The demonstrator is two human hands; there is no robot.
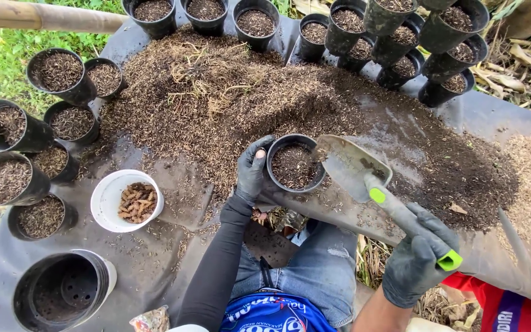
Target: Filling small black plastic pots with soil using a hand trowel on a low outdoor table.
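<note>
Left hand (252, 172) grips the rim of the black pot (295, 163) at the soil heap (241, 98)'s edge. Right hand (418, 261) is closed around the trowel (364, 172), blade touching the pot's rim. White bowl (110, 200) sits left.

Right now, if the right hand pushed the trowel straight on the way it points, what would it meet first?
The right hand aims the trowel up-left; its blade tip already reaches the rim of the small black pot held by the left hand.
</note>
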